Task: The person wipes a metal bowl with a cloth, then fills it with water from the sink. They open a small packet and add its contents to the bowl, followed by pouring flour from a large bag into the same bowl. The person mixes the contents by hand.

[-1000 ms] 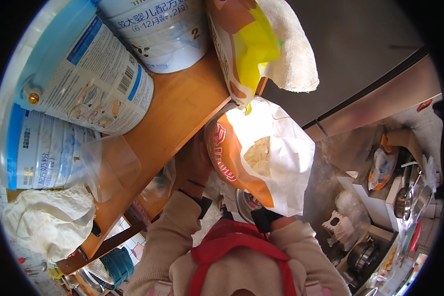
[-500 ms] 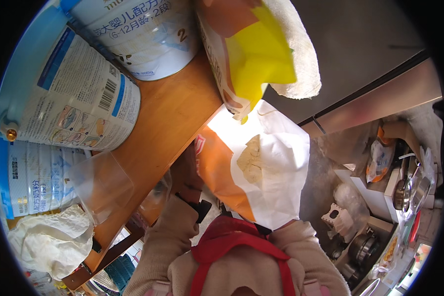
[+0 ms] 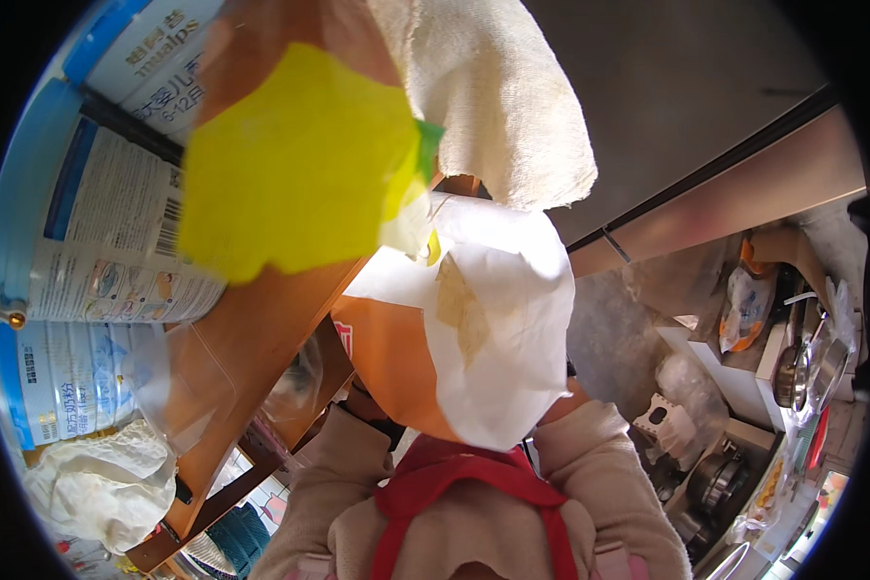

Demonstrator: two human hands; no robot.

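Note:
A large white and orange bag (image 3: 507, 329) with a brownish patch is spread between my two forearms. My left hand (image 3: 362, 403) is mostly behind its orange side, in shadow, with a dark band at the wrist. My right hand (image 3: 563, 400) shows only as a sliver at the white edge. The fingers of both hands are hidden behind the bag, so their grip cannot be seen. A yellow package (image 3: 300, 174) with a reddish-brown, partly see-through upper part hangs close above the bag. Beside it a cream cloth (image 3: 498, 97) hangs down.
Blue and white cans (image 3: 116, 232) stand along the left on a wooden shelf (image 3: 251, 338). A crumpled white cloth (image 3: 106, 483) lies lower left. On the right are a grey panel (image 3: 686, 97), a metal pot (image 3: 715, 480), a clear plastic bag (image 3: 691, 382) and an orange-white package (image 3: 744, 309).
The yellow package has moved left and shows more of its yellow face. The white and orange bag has shifted slightly left, and a sliver of my right hand has come into view.

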